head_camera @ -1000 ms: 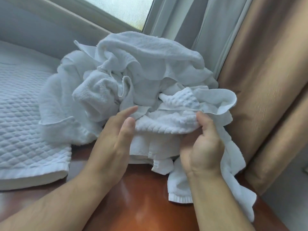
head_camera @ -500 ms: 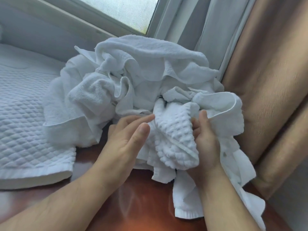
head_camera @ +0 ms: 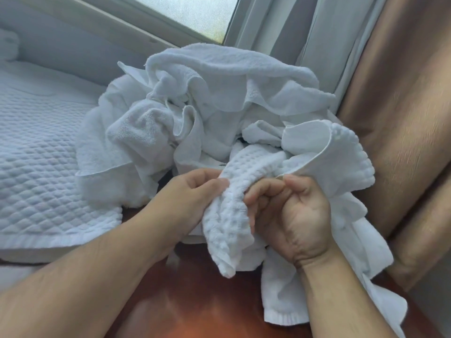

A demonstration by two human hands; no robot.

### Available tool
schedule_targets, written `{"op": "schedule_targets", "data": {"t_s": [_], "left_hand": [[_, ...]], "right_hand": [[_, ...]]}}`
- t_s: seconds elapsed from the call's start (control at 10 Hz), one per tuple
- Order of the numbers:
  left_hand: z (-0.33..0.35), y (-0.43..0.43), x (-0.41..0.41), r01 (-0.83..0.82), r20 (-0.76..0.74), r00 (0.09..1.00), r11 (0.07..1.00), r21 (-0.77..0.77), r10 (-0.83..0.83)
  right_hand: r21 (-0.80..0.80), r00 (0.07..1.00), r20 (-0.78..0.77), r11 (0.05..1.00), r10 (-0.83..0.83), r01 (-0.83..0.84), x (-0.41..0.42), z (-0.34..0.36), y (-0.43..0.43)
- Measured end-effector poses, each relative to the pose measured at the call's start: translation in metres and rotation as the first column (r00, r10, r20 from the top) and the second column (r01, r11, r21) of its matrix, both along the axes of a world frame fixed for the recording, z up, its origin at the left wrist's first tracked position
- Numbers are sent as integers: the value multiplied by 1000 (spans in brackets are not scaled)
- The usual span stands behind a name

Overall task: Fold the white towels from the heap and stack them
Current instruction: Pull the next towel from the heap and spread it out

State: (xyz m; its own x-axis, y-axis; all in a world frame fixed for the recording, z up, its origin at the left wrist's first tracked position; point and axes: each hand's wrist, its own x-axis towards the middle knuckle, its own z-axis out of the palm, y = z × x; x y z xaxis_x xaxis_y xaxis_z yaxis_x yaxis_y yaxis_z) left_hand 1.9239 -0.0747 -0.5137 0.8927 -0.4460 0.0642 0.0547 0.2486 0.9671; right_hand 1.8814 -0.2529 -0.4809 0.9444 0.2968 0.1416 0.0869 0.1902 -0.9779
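A heap of white towels [head_camera: 219, 98] sits at the desk's [head_camera: 190, 311] far edge, against a tan curtain [head_camera: 402, 113]. At the heap's near side the left grip [head_camera: 195, 196] pinches a waffle-weave towel [head_camera: 231, 215], and the right grip [head_camera: 292, 215] curls round its hem. A quilted pad [head_camera: 36, 172] lies at the desk's left edge.

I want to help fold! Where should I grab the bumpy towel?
Take the bumpy towel by its flat hemmed edge, from the right front, where it curls clear of the heap. Its middle is bunched into a thick roll between the left hand and right hand, so probably harder to spread.
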Motion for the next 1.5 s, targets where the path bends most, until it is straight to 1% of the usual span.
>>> {"op": "schedule_targets", "data": {"t_s": [0.1,0.2,0.3,0.4,0.5,0.6,0.7,0.8,0.9,1.0,1.1,1.2,1.3,1.4,1.5], "left_hand": [[-2,1,4,-49,40,998,998,48,47],[-4,-2,7,-218,357,929,923,316,97],[-5,-7,5,-329,503,861,836,439,75],[-7,-9,3,-355,498,859,841,408,120],[-9,-9,3,-334,487,860,890,311,153],[-9,-2,7,-346,534,831,896,279,155],[-8,11,8,-365,529,829,893,265,182],[1,25,2,-369,526,832,884,287,177],[30,40,-5,-348,500,850,889,297,166],[56,46,-9,-323,418,890,899,296,182],[66,36,-17,-261,234,953,916,304,194],[72,17,-30,-237,101,971,938,253,218],[86,7,-36,-275,46,961,951,142,271],[98,11,-43,-216,-25,976,976,26,217],[93,24,-51,-126,-92,989,987,-95,118]], "right_hand": [[7,999,7,999,-34,33,0,0,1],[31,984,6,983,-179,178,0,-1,-1],[-2,930,-23,930,-367,367,2,1,-9],[1,859,-57,860,-509,510,4,6,-18],[128,747,-106,736,-657,665,10,7,-27],[196,665,-113,639,-739,744,13,3,-35],[231,605,-129,570,-785,788,14,-3,-44],[256,553,-85,518,-829,816,16,-12,-38],[106,567,-30,562,-823,820,13,-7,-21],[-238,579,392,529,-715,814,-15,16,-13],[-37,85,918,128,-388,991,-47,46,-14],[-403,289,900,-374,-325,835,-51,68,-25],[-771,658,612,-518,-439,371,-54,70,-28],[-780,687,332,222,-647,586,-53,100,-28],[170,790,-50,774,-611,610,-58,135,-27]]}}
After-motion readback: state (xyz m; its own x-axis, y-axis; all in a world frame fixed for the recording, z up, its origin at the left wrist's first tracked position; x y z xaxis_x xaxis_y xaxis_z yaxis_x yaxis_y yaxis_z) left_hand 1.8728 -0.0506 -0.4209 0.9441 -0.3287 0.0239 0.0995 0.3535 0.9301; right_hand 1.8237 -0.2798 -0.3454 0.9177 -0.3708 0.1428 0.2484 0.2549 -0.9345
